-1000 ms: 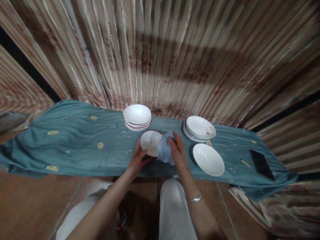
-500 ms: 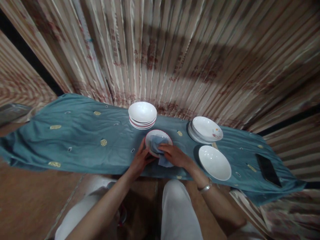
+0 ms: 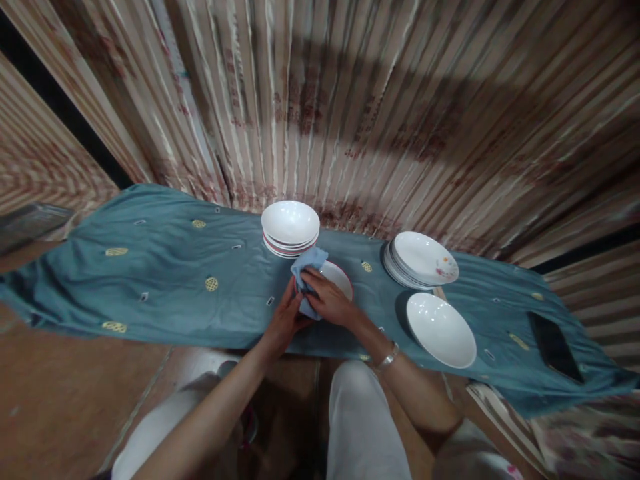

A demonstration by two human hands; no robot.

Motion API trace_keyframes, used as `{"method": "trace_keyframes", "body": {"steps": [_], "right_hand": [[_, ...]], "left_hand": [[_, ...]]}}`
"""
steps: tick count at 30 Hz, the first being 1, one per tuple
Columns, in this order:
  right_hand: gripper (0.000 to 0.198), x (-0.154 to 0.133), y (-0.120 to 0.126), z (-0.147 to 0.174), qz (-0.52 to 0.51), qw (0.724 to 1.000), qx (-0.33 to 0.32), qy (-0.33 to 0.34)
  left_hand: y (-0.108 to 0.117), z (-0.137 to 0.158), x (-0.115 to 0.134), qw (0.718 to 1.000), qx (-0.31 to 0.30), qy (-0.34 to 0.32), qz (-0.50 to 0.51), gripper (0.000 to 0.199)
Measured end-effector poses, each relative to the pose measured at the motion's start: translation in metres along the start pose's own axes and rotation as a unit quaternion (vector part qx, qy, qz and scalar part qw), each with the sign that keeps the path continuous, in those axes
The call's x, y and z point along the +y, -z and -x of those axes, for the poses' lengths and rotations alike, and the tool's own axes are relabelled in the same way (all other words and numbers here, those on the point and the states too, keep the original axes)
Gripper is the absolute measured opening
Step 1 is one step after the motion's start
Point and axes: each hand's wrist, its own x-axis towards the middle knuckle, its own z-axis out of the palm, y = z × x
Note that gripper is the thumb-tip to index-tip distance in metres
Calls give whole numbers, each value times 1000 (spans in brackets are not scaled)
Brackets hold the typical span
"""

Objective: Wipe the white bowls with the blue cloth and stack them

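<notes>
A white bowl with a red rim point(image 3: 341, 277) is at the front middle of the cloth-covered table. My left hand point(image 3: 285, 319) grips its left side, fingers closed around the edge. My right hand point(image 3: 327, 298) presses a light blue cloth point(image 3: 309, 259) over the bowl's left rim, and the cloth hangs partly inside and partly outside. The two hands are close together and hide the lower part of the bowl. Just behind it stands a stack of white bowls point(image 3: 290, 223), some with red rims.
To the right are a stack of white plates with a flower print point(image 3: 425, 259) and a single white dish point(image 3: 441, 330). A black phone point(image 3: 555, 347) lies near the right end of the teal tablecloth point(image 3: 170, 287). A pleated curtain point(image 3: 340, 120) hangs behind.
My right hand has moved left with the blue cloth, from the inside of the bowl to its left rim. My left hand still holds the bowl. The view has shifted slightly.
</notes>
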Motion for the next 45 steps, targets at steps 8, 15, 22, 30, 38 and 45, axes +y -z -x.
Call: {"method": "trace_keyframes", "body": {"steps": [8, 15, 22, 30, 38, 45], "right_hand": [[49, -7, 19, -8, 184, 982, -21, -36], [42, -9, 32, -1, 324, 940, -55, -91], [29, -14, 45, 11, 389, 907, -111, -118], [28, -23, 57, 27, 402, 887, -207, -93], [33, -21, 55, 35, 243, 940, -216, -100], [20, -25, 37, 30, 31, 987, -129, -88]], "left_hand": [[0, 2, 1, 1000, -10, 6, 8, 85], [-3, 5, 4, 1000, 0, 5, 8, 83], [-5, 2, 3, 1000, 9, 1, -7, 82], [-5, 2, 0, 1000, 10, -9, -21, 78], [-6, 1, -1, 999, 14, -19, -28, 86], [-6, 1, -1, 999, 13, -22, -29, 85]]}}
